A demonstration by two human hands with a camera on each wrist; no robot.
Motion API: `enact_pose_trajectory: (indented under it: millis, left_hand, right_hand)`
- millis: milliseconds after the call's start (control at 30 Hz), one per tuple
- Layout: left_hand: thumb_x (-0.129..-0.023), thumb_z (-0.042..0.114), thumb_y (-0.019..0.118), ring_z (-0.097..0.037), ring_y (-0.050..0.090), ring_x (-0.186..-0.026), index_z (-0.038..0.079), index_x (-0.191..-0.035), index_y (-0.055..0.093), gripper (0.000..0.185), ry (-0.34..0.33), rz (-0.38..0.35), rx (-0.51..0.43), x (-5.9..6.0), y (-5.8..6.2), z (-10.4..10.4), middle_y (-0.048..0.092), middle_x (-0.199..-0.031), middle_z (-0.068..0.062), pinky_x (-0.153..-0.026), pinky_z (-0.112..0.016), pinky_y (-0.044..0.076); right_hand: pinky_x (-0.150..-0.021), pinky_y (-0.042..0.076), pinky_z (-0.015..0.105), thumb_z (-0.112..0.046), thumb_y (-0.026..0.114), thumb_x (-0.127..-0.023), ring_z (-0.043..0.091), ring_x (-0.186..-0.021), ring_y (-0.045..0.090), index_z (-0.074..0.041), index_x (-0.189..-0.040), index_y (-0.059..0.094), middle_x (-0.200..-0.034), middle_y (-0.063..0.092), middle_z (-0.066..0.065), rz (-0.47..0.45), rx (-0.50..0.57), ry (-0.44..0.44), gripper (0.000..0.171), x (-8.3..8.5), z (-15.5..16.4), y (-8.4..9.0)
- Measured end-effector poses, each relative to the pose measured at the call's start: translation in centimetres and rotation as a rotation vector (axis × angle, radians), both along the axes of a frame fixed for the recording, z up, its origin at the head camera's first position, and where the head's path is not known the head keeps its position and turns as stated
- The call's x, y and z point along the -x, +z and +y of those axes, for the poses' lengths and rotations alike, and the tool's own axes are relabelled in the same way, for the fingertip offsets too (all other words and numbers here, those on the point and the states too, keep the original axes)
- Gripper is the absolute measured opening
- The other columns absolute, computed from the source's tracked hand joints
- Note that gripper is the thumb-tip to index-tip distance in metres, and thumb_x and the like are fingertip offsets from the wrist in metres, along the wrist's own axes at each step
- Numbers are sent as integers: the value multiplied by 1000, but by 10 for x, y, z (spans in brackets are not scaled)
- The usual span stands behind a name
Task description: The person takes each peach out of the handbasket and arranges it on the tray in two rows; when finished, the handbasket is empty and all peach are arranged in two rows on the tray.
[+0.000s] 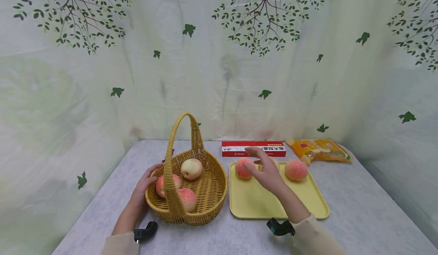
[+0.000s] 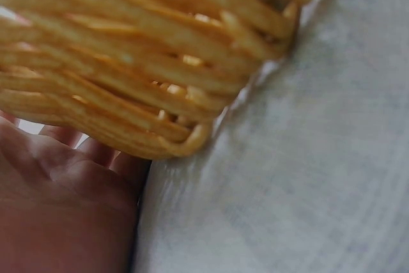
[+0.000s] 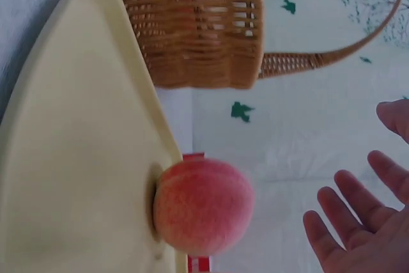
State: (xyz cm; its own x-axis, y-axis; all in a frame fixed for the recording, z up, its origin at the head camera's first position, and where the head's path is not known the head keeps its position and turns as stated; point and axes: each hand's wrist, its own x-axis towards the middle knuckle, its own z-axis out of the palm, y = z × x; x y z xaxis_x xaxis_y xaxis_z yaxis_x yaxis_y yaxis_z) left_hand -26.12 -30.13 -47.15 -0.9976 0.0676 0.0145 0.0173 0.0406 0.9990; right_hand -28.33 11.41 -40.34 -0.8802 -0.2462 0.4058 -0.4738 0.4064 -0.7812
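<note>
Right hand (image 1: pixel 268 172) wide with fingers spread, over the yellow tray (image 1: pixel 254 202) right of the basket (image 1: pixel 213 183).
Left hand (image 1: pixel 140 190) touches the basket's left side; whether it grips, I cannot tell. Two pink peaches (image 1: pixel 188 200) and a pale fruit (image 1: pixel 191 169) lie inside the basket; two more pink peaches (image 1: pixel 296 170) sit on the tray beside it.

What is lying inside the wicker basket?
Inside the wicker basket lie a pale fruit and two pink peaches; the handle partly covers those two. Whatever is beneath the fruit is hidden.
</note>
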Motion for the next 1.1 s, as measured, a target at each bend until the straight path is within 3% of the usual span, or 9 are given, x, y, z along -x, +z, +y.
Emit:
enact_pose_trajectory:
  millis: [233, 400, 633, 833, 1100]
  left_hand:
    - [-104, 25, 34, 4, 47, -126, 28, -152, 32, 48, -8, 2, -20, 1, -1, 2, 35, -150, 5, -96, -12, 41]
    - [-104, 26, 34, 5, 45, -126, 28, -151, 32, 48, -9, -2, -16, 0, -1, 2, 31, -155, 4, -97, -12, 41]
    - [-104, 24, 34, 5, 47, -124, 27, -151, 33, 48, -1, 11, -11, -1, 1, 1, 37, -147, 7, -96, -13, 42]
    - [-103, 23, 34, 3, 48, -125, 27, -151, 33, 48, -6, 14, -15, -1, 1, 0, 39, -146, 7, -96, -14, 43]
    - [-103, 24, 32, 3, 47, -126, 28, -152, 33, 49, 1, 22, 17, 1, -2, -2, 34, -154, 0, -96, -12, 42]
  right_hand:
    - [-103, 48, 53, -19, 70, -93, 30, -127, 56, -13, -138, 53, -138, 58, 7, -12, 38, 152, 49, -13, -25, 2]
    - [-100, 49, 52, -16, 70, -92, 28, -127, 56, -13, -137, 55, -136, 60, 5, 17, 16, 193, 47, -17, -43, 1]
    - [-100, 49, 49, -19, 68, -94, 28, -129, 55, -9, -138, 53, -138, 58, 9, 71, -26, 252, 48, -18, -67, 4]
    - [-102, 49, 46, -22, 69, -93, 24, -127, 56, -12, -138, 53, -137, 59, 4, 37, -45, 288, 49, -24, -84, 3]
    - [-99, 52, 43, -19, 67, -95, 31, -125, 58, -12, -140, 50, -140, 56, 14, -21, -37, 407, 48, -24, -99, -6]
